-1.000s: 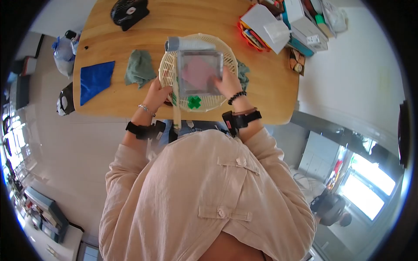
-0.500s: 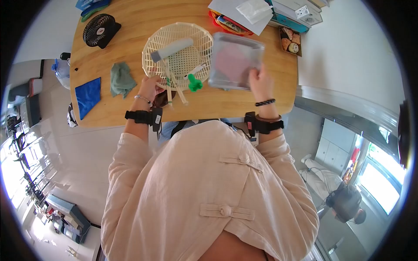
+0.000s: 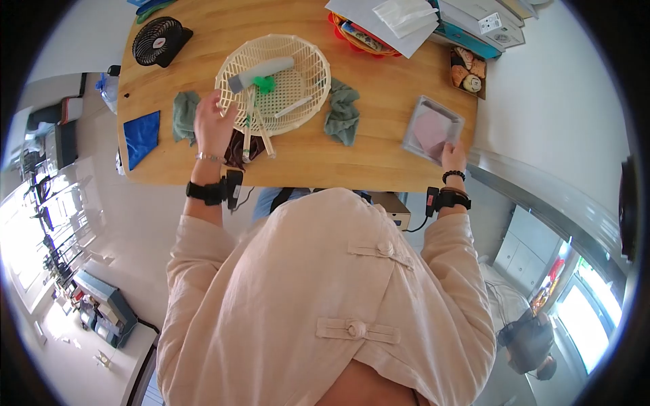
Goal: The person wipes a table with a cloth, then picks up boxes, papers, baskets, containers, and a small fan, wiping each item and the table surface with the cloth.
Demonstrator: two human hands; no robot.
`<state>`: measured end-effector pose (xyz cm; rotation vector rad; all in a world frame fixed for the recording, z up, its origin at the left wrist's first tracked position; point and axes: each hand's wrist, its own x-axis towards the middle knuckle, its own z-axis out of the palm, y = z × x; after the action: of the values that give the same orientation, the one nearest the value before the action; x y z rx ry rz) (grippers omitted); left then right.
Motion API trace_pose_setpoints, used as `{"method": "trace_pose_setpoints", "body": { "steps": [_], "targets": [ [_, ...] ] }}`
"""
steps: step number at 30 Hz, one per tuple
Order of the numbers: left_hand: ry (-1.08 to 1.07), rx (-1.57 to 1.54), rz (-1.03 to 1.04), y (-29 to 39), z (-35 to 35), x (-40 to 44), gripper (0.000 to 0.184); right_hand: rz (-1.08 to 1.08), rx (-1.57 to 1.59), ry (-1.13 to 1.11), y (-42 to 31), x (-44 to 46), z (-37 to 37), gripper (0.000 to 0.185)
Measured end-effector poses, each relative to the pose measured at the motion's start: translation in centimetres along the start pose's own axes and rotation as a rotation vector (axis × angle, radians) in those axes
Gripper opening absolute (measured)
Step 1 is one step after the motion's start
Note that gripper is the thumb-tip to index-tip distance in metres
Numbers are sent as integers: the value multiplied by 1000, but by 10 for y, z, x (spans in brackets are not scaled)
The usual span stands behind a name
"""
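My right hand (image 3: 453, 158) grips the lower right corner of a clear box (image 3: 411, 143) with something pink inside, at the table's right end. My left hand (image 3: 215, 122) is at the left rim of a cream woven basket (image 3: 318, 61), fingers apart and holding nothing. In the basket lie a pale roll with a grey end (image 3: 271, 68), a green item (image 3: 265, 84) and a white stick (image 3: 294, 107). Light sticks (image 3: 265, 133) lean over its near rim. A dark brown item (image 3: 235, 147) lies beneath them, partly hidden.
Green-grey cloths (image 3: 343, 114) flank the basket. A blue cloth (image 3: 141, 139) and black fan (image 3: 160, 42) are on the left. Papers over a red basket (image 3: 359, 40), boxes (image 3: 484, 24) and a tray of pastries (image 3: 468, 72) stand back right. Another person (image 3: 528, 342) is at lower right.
The clear box has moved from above the basket to the table's right end with my right hand. My left hand has let go of the basket rim. The green item now lies farther inside the basket.
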<state>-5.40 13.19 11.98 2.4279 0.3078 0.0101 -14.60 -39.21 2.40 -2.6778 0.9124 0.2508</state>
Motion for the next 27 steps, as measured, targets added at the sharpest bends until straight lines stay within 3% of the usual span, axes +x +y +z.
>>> {"method": "trace_pose_setpoints", "body": {
  "steps": [1,3,4,6,7,9,10,12,13,14,16,19,21,23,26,27],
  "targets": [
    [4,9,-4,9,-1,4,58,-5,5,-8,-4,0,-3,42],
    [-205,263,371,23,5,21,69,-22,24,45,-10,-4,-6,46],
    [-205,271,371,28,13,27,69,-22,30,41,-8,-4,-3,46],
    [-112,672,506,38,30,39,75,-46,98,144,-2,-5,2,52],
    [-113,674,506,32,38,52,75,-45,99,142,-3,-9,1,52],
    [-636,702,181,15,56,79,68,-272,64,533,-17,-20,-11,48],
    [-633,703,177,13,61,85,68,-276,66,531,-28,-26,-20,48],
    [-647,788,104,10,70,90,52,-383,191,602,-54,-41,-38,40],
    [-554,709,142,-3,74,94,40,-386,192,595,-66,-46,-38,40],
    [-555,711,135,6,65,87,40,-495,320,453,-79,-52,-37,36],
    [-110,268,126,27,36,72,36,-685,441,267,-111,-65,-32,27],
    [269,75,-17,25,-16,55,34,-940,604,131,-177,-86,-24,19],
    [358,-24,-138,-20,-36,48,38,-933,697,-80,-225,-103,-18,21],
    [292,15,-220,-73,-38,37,44,-1028,639,-227,-266,-107,-4,23],
    [160,55,-334,-171,-13,31,50,-1084,447,-247,-301,-108,37,23],
    [140,16,-363,-187,-6,28,49,-1060,217,-326,-309,-108,43,23]
  ]
}}
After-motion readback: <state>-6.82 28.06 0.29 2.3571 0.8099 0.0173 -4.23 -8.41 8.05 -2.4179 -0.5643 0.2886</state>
